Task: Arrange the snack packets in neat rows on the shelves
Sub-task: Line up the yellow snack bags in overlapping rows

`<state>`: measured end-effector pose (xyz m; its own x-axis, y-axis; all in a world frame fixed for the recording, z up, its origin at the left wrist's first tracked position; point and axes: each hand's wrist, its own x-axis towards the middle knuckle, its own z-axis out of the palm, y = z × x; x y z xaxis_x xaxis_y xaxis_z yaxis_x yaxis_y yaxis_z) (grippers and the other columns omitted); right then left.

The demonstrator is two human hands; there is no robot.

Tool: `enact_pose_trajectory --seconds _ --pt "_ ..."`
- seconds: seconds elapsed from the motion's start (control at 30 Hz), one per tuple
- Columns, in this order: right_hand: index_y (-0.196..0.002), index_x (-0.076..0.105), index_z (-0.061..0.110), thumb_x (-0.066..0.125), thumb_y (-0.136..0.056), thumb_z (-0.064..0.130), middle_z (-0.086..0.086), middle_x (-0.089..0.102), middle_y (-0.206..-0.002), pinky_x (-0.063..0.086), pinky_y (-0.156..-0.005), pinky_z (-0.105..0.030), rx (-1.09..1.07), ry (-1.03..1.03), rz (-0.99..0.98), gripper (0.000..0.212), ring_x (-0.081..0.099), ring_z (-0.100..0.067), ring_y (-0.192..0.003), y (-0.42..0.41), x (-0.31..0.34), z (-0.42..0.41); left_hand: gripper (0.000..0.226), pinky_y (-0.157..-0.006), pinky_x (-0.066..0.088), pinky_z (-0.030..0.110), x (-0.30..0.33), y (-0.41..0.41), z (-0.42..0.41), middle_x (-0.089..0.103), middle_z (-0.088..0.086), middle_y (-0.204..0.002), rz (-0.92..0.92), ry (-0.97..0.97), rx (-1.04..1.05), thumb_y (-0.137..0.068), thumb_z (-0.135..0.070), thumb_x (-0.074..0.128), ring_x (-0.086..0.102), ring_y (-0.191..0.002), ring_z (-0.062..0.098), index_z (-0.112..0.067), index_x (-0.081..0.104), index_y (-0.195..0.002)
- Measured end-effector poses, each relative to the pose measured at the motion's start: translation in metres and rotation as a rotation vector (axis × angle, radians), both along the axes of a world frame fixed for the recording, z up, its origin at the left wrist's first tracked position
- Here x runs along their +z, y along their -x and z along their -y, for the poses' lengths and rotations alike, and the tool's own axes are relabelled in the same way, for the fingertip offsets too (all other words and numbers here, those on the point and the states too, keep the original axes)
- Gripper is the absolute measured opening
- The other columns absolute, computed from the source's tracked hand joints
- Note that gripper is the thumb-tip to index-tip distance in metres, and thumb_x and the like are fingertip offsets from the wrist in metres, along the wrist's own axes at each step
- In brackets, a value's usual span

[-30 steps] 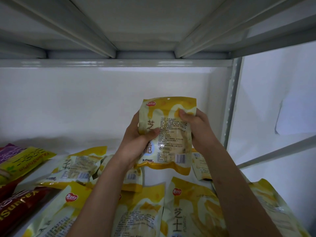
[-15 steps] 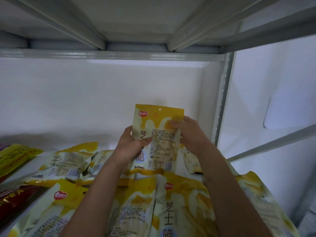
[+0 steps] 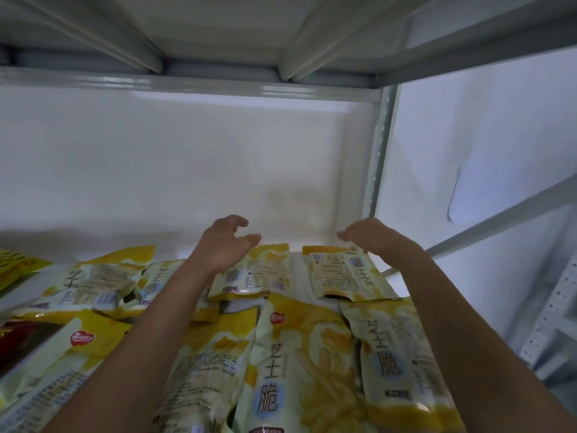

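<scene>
Both hands are empty, fingers loosely curled: the left hand (image 3: 225,242) hovers over a yellow snack packet (image 3: 253,273) lying flat at the shelf (image 3: 296,251) back, the right hand (image 3: 371,237) over its neighbour (image 3: 342,273), likely squaring a back row.

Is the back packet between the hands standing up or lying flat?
Lying flat: the back packet rests face-up on the shelf, both hands empty above it.
</scene>
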<state>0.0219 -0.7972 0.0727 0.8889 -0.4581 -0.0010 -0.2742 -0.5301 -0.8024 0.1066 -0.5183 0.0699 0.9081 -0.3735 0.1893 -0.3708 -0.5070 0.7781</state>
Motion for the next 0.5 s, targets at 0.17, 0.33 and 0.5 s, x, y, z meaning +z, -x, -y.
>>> enact_pose_trajectory --seconds 0.17,0.33,0.5 --pt "-0.092 0.061 0.006 0.063 -0.095 0.024 -0.006 0.059 -0.088 0.044 -0.065 -0.028 -0.049 0.226 -0.166 0.018 0.057 -0.019 -0.077 -0.004 -0.039 0.016 0.024 -0.074 0.047 0.017 -0.006 0.016 0.067 0.073 0.001 -0.113 0.119 -0.231 -0.218 -0.099 -0.029 0.065 0.067 -0.102 0.016 -0.015 0.076 -0.115" --pt "-0.113 0.049 0.014 0.059 -0.1 0.025 -0.006 0.057 -0.108 0.055 -0.086 -0.033 -0.051 0.342 -0.298 0.02 0.06 -0.024 -0.1 -0.001 -0.068 0.012 0.026 -0.059 0.043 0.028 -0.045 0.023 0.132 0.056 0.003 -0.085 0.067 -0.459 -0.223 -0.101 -0.032 0.064 0.055 -0.072 0.017 -0.009 0.058 -0.091" --pt "-0.121 0.055 0.008 0.071 -0.092 0.016 -0.008 0.062 -0.115 0.052 -0.085 -0.031 -0.153 0.328 -0.157 0.034 0.063 -0.027 -0.11 -0.007 -0.078 0.015 0.028 -0.083 0.06 0.037 -0.062 0.024 0.149 0.066 0.008 -0.109 0.019 -0.403 -0.157 -0.098 -0.029 0.068 0.066 -0.092 0.023 -0.01 0.06 -0.117"
